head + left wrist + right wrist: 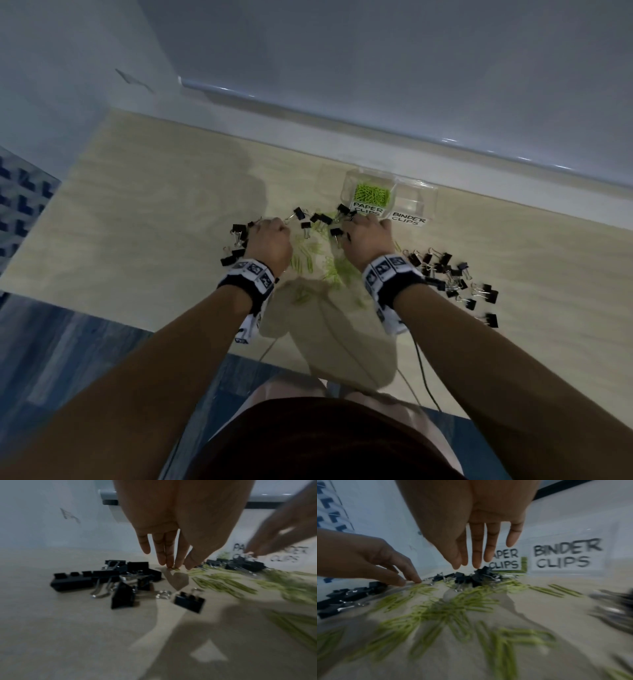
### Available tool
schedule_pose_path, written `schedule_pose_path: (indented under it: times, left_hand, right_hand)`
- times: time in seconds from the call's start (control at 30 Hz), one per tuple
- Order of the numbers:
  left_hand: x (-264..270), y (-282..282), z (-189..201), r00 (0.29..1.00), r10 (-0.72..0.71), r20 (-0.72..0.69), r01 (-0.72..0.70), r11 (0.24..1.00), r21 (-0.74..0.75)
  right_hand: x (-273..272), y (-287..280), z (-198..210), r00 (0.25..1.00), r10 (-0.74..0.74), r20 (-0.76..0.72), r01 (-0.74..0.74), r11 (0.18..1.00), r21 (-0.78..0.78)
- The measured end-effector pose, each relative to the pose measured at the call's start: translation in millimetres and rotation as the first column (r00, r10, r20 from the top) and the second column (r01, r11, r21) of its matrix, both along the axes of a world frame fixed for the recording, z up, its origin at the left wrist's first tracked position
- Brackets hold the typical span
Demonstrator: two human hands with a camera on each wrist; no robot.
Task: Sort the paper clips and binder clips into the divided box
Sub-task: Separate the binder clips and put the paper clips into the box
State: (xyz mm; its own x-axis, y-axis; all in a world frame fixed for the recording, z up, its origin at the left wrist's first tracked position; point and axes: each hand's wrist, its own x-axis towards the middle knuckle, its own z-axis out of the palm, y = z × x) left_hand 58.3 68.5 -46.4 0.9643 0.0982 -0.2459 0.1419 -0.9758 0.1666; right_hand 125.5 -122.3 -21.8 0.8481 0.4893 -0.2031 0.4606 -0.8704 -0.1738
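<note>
A clear divided box (432, 202) stands at the back of the table. Its "PAPER CLIPS" section (371, 195) holds green clips; the "BINDER CLIPS" section (412, 202) looks empty. Loose green paper clips (308, 257) (445, 608) lie between my hands. Black binder clips sit in a left pile (236, 240) (120, 580), a middle group (322, 219) (471, 578) and a right pile (452, 277). My left hand (282, 222) (178, 566) (414, 581) pinches at a green paper clip on the table. My right hand (359, 221) (471, 565) hovers with straight fingers over the middle group, holding nothing.
A white wall ledge (376, 137) runs close behind the box. A beige cloth pouch (335, 329) with cords lies at the near table edge between my forearms, and a dark cable (422, 363) hangs off that edge. Bare wood (137, 205) spreads to the left.
</note>
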Motion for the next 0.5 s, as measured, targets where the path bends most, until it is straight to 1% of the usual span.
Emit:
schedule_pose_path:
  times: [0.07, 0.13, 0.2, 0.27, 0.33, 0.37, 0.4, 0.43, 0.47, 0.5]
  left_hand:
    - [-10.2, -16.3, -0.8, 0.999, -0.036, 0.015, 0.035, 0.999, 0.019]
    - [-22.2, -28.8, -2.5, 0.995, -0.099, -0.002, 0.099, 0.995, 0.021]
    - [-31.4, -34.7, -4.5, 0.986, -0.167, -0.012, 0.167, 0.985, -0.035]
    - [-38.6, -35.6, -2.7, 0.977, -0.213, -0.020, 0.210, 0.971, -0.111]
    - [-44.3, -34.7, 1.6, 0.969, -0.227, -0.096, 0.211, 0.965, -0.154]
    - [-46.2, -33.7, 1.8, 0.962, -0.236, -0.139, 0.214, 0.964, -0.156]
    - [-47.5, -32.6, 0.8, 0.956, -0.245, -0.164, 0.220, 0.963, -0.154]
    - [-47.7, -31.6, -1.1, 0.954, -0.251, -0.164, 0.225, 0.961, -0.160]
    - [-47.6, -30.8, -4.6, 0.957, -0.246, -0.152, 0.218, 0.959, -0.179]
    - [-46.3, -30.5, -7.1, 0.964, -0.229, -0.137, 0.197, 0.957, -0.213]
  right_hand:
    - [6.1, 17.1, -2.4, 0.999, -0.014, -0.041, 0.010, 0.996, -0.090]
    - [11.3, 26.2, -7.7, 0.998, -0.015, -0.056, 0.006, 0.988, -0.155]
    - [14.2, 28.7, -12.1, 0.998, 0.000, -0.058, -0.011, 0.980, -0.198]
    - [15.8, 27.0, -13.4, 0.998, 0.027, -0.055, -0.037, 0.983, -0.182]
    - [17.7, 21.8, -11.1, 0.996, 0.034, -0.082, -0.041, 0.996, -0.079]
    - [18.9, 17.2, -9.8, 0.993, 0.007, -0.117, -0.005, 1.000, 0.024]
    - [19.5, 11.3, -7.1, 0.986, -0.041, -0.162, 0.067, 0.984, 0.163]
    - [19.7, 3.8, -3.3, 0.971, -0.098, -0.218, 0.164, 0.937, 0.309]
    - [20.2, -6.2, -1.0, 0.949, -0.154, -0.274, 0.265, 0.863, 0.431]
    - [19.9, -17.2, 1.7, 0.927, -0.208, -0.311, 0.348, 0.786, 0.511]
